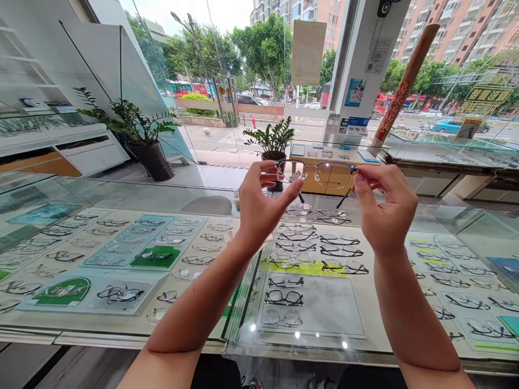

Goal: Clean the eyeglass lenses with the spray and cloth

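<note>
A pair of eyeglasses [335, 164] with a dark upper rim and clear lenses is held up above the glass counter, its temples pointing away from me. My left hand [263, 202] is at the left end of the frame, fingers curled around that side and thumb stretched towards the left lens, by a small white tag. At the other end, my right hand [387, 208] pinches the right hinge corner between thumb and fingers. Below the hands, several dark-framed glasses [284, 297] lie in rows inside the glass display counter [324, 346].
More rows of glasses fill the left case, with a green pad [156, 256] among them. Beyond the counter stand a potted plant [152, 159], another plant [270, 138] and a low display cabinet [324, 181]. Glass windows face a street.
</note>
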`<state>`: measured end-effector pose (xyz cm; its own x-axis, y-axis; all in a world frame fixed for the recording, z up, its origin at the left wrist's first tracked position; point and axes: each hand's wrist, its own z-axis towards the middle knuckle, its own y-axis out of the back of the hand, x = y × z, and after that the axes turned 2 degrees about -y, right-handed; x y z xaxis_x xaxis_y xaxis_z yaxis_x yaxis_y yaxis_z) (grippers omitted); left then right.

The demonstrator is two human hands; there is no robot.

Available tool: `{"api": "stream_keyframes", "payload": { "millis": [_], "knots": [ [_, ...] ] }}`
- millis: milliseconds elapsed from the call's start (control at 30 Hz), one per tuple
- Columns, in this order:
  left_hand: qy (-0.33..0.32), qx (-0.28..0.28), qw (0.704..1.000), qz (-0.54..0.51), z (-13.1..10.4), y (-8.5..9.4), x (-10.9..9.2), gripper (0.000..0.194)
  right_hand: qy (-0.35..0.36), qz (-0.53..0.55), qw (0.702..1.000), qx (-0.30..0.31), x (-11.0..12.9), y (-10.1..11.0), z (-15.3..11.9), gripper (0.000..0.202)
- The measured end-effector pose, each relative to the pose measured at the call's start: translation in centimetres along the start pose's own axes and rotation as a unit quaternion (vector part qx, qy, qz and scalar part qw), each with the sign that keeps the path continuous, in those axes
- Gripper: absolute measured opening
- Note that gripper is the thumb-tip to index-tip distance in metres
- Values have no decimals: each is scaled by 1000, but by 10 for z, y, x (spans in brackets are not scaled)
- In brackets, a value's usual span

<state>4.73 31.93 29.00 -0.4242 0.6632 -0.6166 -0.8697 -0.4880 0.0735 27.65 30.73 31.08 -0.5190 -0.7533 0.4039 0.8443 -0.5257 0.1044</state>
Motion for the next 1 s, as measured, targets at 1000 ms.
{"api": "stream_keyframes", "payload": {
  "millis": [1000],
  "knots": [
    [-165,-97,975,114,-1,1,-7,63,-195,111,973,45,-24,-16,-2,25]
  ]
}}
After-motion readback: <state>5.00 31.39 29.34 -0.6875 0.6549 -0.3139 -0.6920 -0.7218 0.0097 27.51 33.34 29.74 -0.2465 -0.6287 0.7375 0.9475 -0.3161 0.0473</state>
